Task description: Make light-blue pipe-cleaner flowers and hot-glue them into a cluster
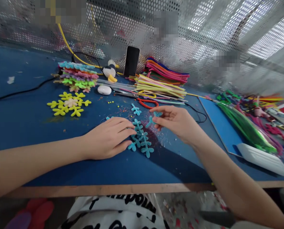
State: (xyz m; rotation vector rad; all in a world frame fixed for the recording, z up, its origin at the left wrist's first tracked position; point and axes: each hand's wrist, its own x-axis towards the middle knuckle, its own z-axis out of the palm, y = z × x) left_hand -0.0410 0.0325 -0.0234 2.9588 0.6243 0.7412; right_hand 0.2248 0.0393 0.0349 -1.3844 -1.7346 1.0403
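My left hand point(110, 137) lies on the blue table point(24, 121), its fingers pressed down on the left side of a teal pipe-cleaner snowflake piece point(142, 141). My right hand point(174, 119) hovers just above and to the right, pinching a small teal pipe-cleaner branch point(152, 121) between thumb and fingertips. Another loose teal branch point(136, 110) lies a little farther back on the table.
A yellow snowflake point(69, 104) and a stack of coloured snowflakes point(78, 76) lie at the back left. Bundles of pipe cleaners point(161, 84), a phone point(131, 61), a white earbud case point(104, 90) and scissors sit behind. More green and pink pipe cleaners point(249, 127) lie right.
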